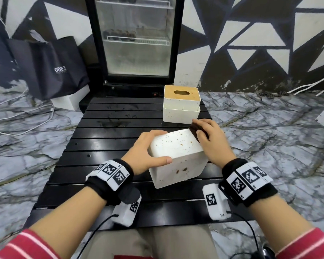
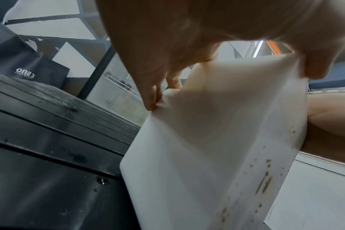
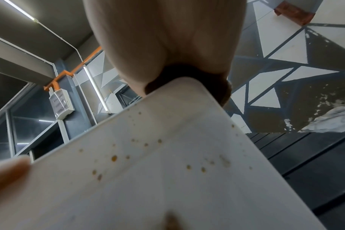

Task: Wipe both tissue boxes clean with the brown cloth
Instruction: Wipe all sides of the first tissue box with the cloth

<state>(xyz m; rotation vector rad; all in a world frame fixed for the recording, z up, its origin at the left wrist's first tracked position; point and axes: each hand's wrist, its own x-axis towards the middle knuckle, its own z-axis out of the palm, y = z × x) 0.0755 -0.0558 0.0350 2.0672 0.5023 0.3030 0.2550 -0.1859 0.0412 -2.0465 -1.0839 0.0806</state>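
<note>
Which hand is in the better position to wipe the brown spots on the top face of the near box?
Right. The right hand already presses the brown cloth on the near box; the left hand grips it steady.

A shop or café corner: glass-door display fridge (image 1: 137,40), geometric painted wall (image 1: 260,34), marble floor (image 1: 269,128).

A corner with a painted wall and a marble-look floor, seen from where I sit.

Ahead of me a black slatted tabletop (image 1: 105,139) runs toward a glass-door fridge (image 1: 137,38) with white wire shelves. The wall (image 1: 269,43) behind carries black-and-white triangles, its paint flaking near the floor (image 1: 269,128), which is grey-veined. A black bag (image 1: 51,68) leans at left beside white cables (image 1: 21,118). Overhead, tube lights (image 3: 95,91) and an orange pipe (image 3: 73,70).
</note>
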